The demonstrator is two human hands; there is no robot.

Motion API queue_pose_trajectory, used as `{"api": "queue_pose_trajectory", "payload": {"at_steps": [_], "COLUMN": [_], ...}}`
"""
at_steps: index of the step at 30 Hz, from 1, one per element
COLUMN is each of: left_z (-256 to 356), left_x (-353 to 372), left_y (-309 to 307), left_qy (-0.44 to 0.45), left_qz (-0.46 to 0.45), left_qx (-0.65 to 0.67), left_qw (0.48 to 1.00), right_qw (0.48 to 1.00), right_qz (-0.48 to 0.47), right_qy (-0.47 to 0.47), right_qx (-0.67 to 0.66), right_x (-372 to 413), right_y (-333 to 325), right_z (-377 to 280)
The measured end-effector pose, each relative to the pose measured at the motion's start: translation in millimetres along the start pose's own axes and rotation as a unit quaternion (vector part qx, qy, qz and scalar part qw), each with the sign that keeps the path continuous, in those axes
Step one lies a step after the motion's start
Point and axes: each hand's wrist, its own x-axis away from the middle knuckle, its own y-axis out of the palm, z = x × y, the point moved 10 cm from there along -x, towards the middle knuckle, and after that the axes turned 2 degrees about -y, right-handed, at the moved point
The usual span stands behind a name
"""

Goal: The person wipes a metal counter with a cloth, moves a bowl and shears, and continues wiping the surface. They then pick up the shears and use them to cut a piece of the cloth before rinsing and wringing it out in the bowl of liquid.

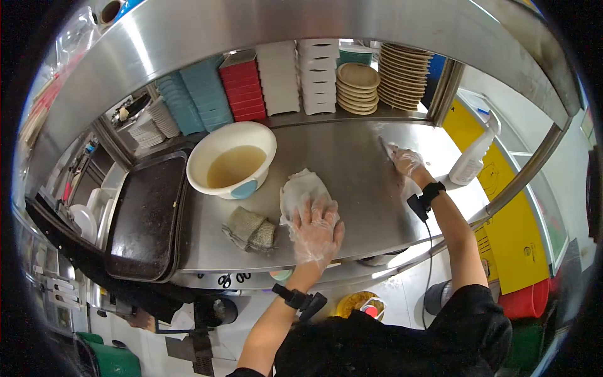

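My left hand (316, 234), in a clear plastic glove, lies flat with fingers stretched out on a folded white cloth (304, 186) on the steel counter. Farther right, my gloved right hand (409, 162) is closed low over the counter. A thin greyish edge shows at its fingertips, too small to name. Left of the white cloth lies a crumpled grey-green rag (250, 229). Behind the rag stands a white basin (200, 157) with cloudy brownish water in it. A white spray bottle (470, 160) stands to the right of my right hand.
Black baking trays (146, 217) lie at the left end of the steel counter (358, 220). Along the back stand blue containers (204, 94), red containers (242, 88), white containers (318, 78) and stacked plates (402, 78). A steel shelf (301, 22) overhangs the counter.
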Motion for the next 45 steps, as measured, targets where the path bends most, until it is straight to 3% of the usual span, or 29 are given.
{"api": "queue_pose_trajectory", "payload": {"at_steps": [2, 3, 4, 6, 7, 8, 10, 14, 19, 21, 23, 24, 27, 30, 33, 34, 37, 40, 43, 45], "left_z": [-1, -1, 0, -1, -2, -1, 0, -1, 0, -1, 0, 0, -2, -3, -3, -1, -4, -5, -5, -5], "left_x": [-1, -1, 1, 0, 0, 0, -2, -1, 1, -1, -1, -2, 0, -2, -3, -1, -3, -2, -2, -2], "left_y": [0, 2, 3, 1, 0, -2, -3, -2, -1, 2, 0, 1, 9, 7, 8, 9, 10, 15, 12, 12], "left_qy": [-0.005, -0.011, -0.010, -0.004, -0.006, -0.004, -0.003, -0.010, -0.005, -0.011, -0.010, -0.009, -0.010, -0.006, -0.010, -0.007, -0.013, -0.012, -0.013, -0.015], "left_qz": [-0.008, -0.018, -0.021, -0.005, -0.004, 0.004, 0.012, -0.001, -0.001, -0.019, -0.023, -0.030, -0.048, -0.059, -0.055, -0.058, -0.052, -0.042, -0.042, -0.048], "left_qx": [-0.004, -0.009, -0.009, 0.002, 0.001, 0.004, 0.009, 0.003, 0.008, 0.005, -0.011, -0.024, -0.023, -0.028, -0.013, -0.012, -0.026, -0.029, -0.025, -0.014], "left_qw": [1.000, 1.000, 1.000, 1.000, 1.000, 1.000, 1.000, 1.000, 1.000, 1.000, 1.000, 0.999, 0.999, 0.998, 0.998, 0.998, 0.998, 0.999, 0.999, 0.999], "right_qw": [0.998, 0.994, 0.994, 0.998, 0.995, 0.996, 0.999, 0.998, 0.998, 0.993, 0.998, 0.999, 0.991, 0.992, 0.971, 0.996, 0.998, 0.996, 0.988, 0.997], "right_qz": [-0.035, 0.034, 0.032, 0.014, -0.039, -0.039, -0.016, 0.008, 0.020, -0.043, -0.013, -0.017, -0.003, 0.002, -0.029, -0.007, -0.026, 0.075, 0.151, -0.013], "right_qy": [-0.054, -0.107, -0.105, 0.055, 0.086, 0.084, -0.032, 0.050, -0.059, 0.107, 0.020, 0.026, 0.040, 0.121, 0.059, 0.062, 0.062, -0.027, 0.008, 0.008], "right_qx": [-0.002, 0.009, 0.008, -0.027, 0.001, 0.002, -0.013, 0.036, 0.001, -0.023, 0.064, -0.035, -0.127, -0.034, -0.228, -0.061, 0.005, -0.038, -0.011, -0.079], "right_x": [2, -12, -7, 1, 2, 4, 10, 1, 8, 5, 19, 24, 22, 15, 10, 5, 19, 1, -12, -11], "right_y": [0, 19, 16, -11, -12, -13, -15, -12, -17, -9, -27, -31, -21, -16, 1, -6, -20, -8, -9, -7], "right_z": [-18, -5, -7, 5, 2, 0, -22, 2, -30, 3, -23, -29, -22, -3, -7, -8, -21, -14, 8, -13]}}
